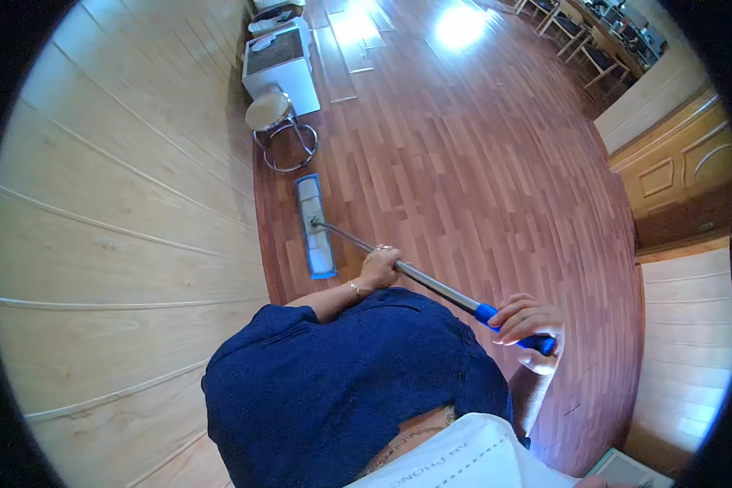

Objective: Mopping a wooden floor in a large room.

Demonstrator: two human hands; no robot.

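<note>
Nearest the lens: white cloth with a dashed line [464, 455] at the lower edge, and above it the person's dark blue top [342, 382], which fills the lower middle of the view.

Landmark: the mop head [315, 226], a flat pale pad with blue ends, lying lengthwise on the floor.

Largest first. Pale wood-panelled wall [114, 244] runs just left of the mop head, the pad nearly parallel to its base. Reddish wood plank floor [480, 163] spreads to the right of the mop head and beyond it, with bright glare far beyond. Carved wooden door panel [675, 171] stands well right of the mop head. White boxy cabinet [281, 65] sits beyond the mop head, against the wall. Round stool with chrome frame [275, 122] stands between the cabinet and the mop head, close to the pad's far end.

Mop handle [431, 283], a metal tube with a blue grip at its near end, rises from the middle of the mop head and slants toward the person, to the right.

Left hand [380, 267]: fingers curled tight around the metal tube, just right of the pad's near end; bracelet [355, 288] at the wrist.

Right hand [529, 324]: fingers wrapped together over the blue grip, well right of the mop head, thumb beneath.
</note>
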